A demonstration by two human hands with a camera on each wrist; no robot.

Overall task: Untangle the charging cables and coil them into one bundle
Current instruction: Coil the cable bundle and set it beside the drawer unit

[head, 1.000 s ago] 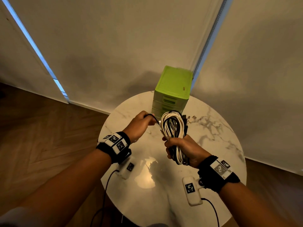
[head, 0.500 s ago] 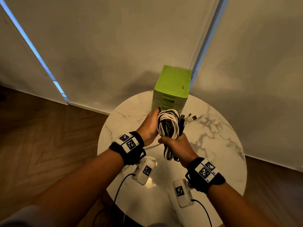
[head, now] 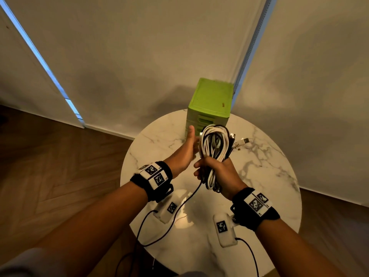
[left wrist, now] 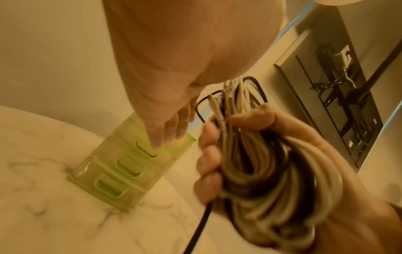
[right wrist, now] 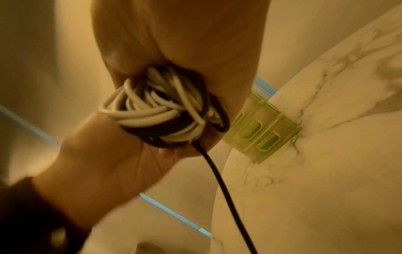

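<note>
Marble table (head: pixel 259 196), right hand (head: pixel 219 172) clamping cable bundle (head: pixel 214 144), left hand (head: pixel 184 152) fingers straight, blurred.

Each forearm is bare down to a broad black fabric wristband (head: pixel 257 211) on the right and its twin, the left black fabric wristband (head: pixel 151 179). Each band carries a white rectangular plate printed with two black square fiducial markers (head: pixel 155 174). Under each wrist hangs a small white rounded camera module (head: pixel 224 229) bearing one more black marker, with a thin black lead (head: pixel 250 254) trailing from its near end. A grey sleeve edge (head: pixel 30 262) shows at the near left corner.
</note>
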